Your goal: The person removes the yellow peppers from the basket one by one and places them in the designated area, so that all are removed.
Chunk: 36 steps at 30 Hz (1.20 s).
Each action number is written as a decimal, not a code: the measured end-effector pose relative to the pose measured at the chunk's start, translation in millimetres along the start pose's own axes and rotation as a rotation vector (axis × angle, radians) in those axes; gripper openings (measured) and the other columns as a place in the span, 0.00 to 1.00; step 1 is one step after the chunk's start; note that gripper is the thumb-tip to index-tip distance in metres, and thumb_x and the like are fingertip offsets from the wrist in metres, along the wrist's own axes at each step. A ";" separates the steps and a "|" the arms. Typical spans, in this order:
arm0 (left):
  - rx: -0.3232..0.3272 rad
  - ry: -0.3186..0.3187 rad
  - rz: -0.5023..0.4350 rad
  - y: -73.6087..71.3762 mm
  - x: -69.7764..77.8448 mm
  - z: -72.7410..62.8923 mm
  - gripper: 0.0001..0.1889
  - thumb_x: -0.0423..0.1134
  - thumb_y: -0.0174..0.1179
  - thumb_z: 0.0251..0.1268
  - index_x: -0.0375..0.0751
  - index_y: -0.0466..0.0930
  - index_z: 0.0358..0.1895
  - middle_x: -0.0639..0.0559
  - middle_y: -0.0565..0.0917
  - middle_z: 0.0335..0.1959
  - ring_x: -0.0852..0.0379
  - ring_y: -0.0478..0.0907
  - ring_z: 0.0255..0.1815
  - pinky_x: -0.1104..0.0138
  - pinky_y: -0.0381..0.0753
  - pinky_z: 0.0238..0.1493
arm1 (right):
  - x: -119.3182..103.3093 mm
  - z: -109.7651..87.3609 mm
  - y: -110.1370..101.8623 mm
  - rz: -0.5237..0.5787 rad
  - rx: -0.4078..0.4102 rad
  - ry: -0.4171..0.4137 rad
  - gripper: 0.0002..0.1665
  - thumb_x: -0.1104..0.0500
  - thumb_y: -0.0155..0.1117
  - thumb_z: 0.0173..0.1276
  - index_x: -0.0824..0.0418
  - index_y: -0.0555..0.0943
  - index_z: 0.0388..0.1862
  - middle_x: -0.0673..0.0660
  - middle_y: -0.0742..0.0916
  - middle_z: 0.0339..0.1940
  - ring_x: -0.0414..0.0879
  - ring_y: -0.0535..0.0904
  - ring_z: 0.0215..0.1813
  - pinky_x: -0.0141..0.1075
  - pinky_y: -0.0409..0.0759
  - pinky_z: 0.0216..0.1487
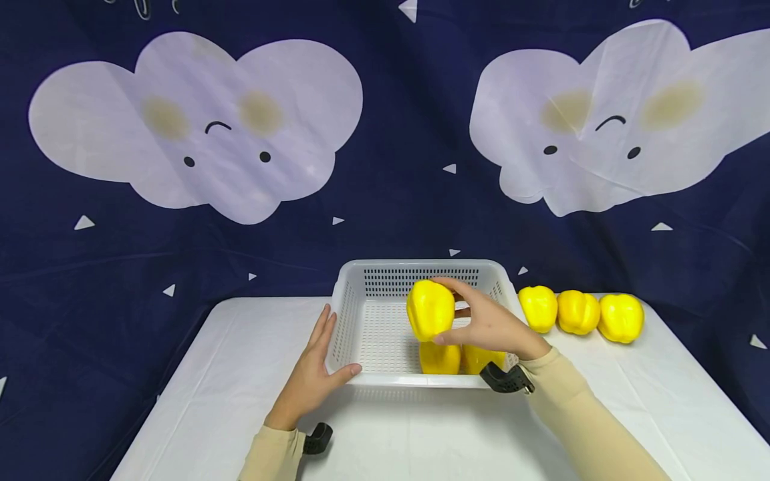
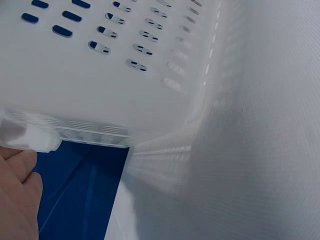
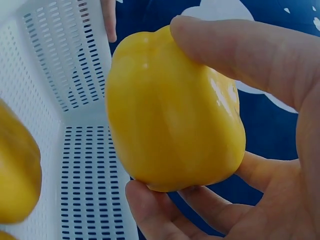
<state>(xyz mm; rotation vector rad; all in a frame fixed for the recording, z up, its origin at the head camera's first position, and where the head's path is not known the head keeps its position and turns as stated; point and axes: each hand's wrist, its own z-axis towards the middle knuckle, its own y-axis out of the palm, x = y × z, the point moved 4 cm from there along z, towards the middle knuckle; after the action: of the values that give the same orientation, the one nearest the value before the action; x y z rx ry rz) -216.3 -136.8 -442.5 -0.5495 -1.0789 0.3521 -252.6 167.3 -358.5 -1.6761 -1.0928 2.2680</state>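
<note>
A yellow bell pepper (image 1: 430, 310) is pinched between the thumb and fingers of my right hand (image 1: 481, 321), held over the white plastic basket (image 1: 415, 381). The right wrist view shows the same bell pepper (image 3: 172, 110) close up, the thumb on one side and fingertips on the other. Below it, two more yellow peppers sit inside the basket by its near wall, one pepper (image 1: 439, 359) partly covered by the held one and another pepper (image 1: 475, 359) partly behind the right wrist. My left hand (image 1: 313, 374) rests at the basket's left side, fingers extended and thumb by the near rim.
Three yellow bell peppers (image 1: 578, 312) stand in a row on the white-covered table (image 1: 607, 401), right of the basket. Behind the table hangs a dark blue cloth (image 1: 415, 200) with cloud prints. Dark straps (image 1: 506, 379) are worn on both wrists.
</note>
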 end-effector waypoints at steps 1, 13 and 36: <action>0.000 0.001 -0.002 0.0 0.2 0.0 0.54 0.50 0.72 0.58 0.29 0.48 0.79 0.46 0.41 0.83 0.36 0.46 0.80 0.38 0.54 0.72 | 0.4 -2.5 -1.8 -0.006 0.009 0.003 0.56 0.52 0.82 0.52 0.50 0.63 0.77 0.50 0.76 0.67 0.52 0.73 0.61 0.49 0.78 0.62; 0.000 0.009 0.017 0.3 0.2 0.0 0.54 0.50 0.72 0.58 0.31 0.48 0.80 0.46 0.41 0.83 0.36 0.47 0.80 0.38 0.55 0.72 | 15.5 -31.5 -20.2 -0.004 0.080 0.052 0.57 0.51 0.83 0.51 0.48 0.63 0.78 0.51 0.74 0.68 0.54 0.73 0.61 0.53 0.77 0.61; 0.000 0.007 0.015 0.7 -0.2 -1.9 0.55 0.54 0.71 0.58 0.31 0.48 0.80 0.47 0.41 0.83 0.36 0.47 0.80 0.37 0.56 0.71 | 36.7 -94.2 -60.9 -0.106 0.163 0.143 0.60 0.49 0.83 0.53 0.48 0.58 0.80 0.59 0.70 0.73 0.62 0.77 0.62 0.45 0.81 0.56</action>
<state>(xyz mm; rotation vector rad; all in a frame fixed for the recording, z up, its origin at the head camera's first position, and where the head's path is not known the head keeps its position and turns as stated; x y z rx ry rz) -214.7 -136.8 -443.7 -0.5588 -1.0688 0.3630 -203.5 274.6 -362.5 -1.6459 -0.9169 2.0754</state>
